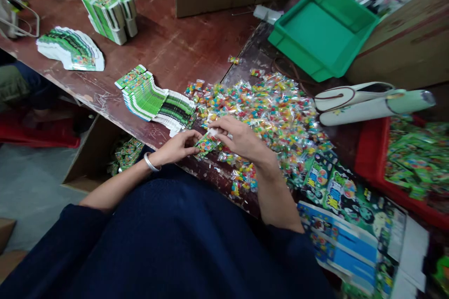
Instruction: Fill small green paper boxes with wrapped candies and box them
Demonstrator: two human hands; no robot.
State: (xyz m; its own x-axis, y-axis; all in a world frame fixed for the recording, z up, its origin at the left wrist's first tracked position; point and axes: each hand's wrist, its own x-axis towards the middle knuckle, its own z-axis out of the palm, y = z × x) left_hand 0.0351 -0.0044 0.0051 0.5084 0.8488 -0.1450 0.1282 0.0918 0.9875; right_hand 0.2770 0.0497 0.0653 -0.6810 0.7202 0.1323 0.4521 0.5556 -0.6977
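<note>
My left hand, a silver bangle at its wrist, pinches a small green printed candy box between thumb and fingers near the table's front edge. At the box's upper right end, the fingers of my right hand are closed on its white end; whether a candy packet is in them too is hidden. Just beyond both hands spreads a large heap of clear packets of colourful candies. Left of the heap, a fanned row of flat green boxes lies close to my left hand.
Further left lie another fan of flat boxes and stacked bundles. A green tray, a white pouch and a red crate of green boxes stand right. Below the edge is a carton holding boxes.
</note>
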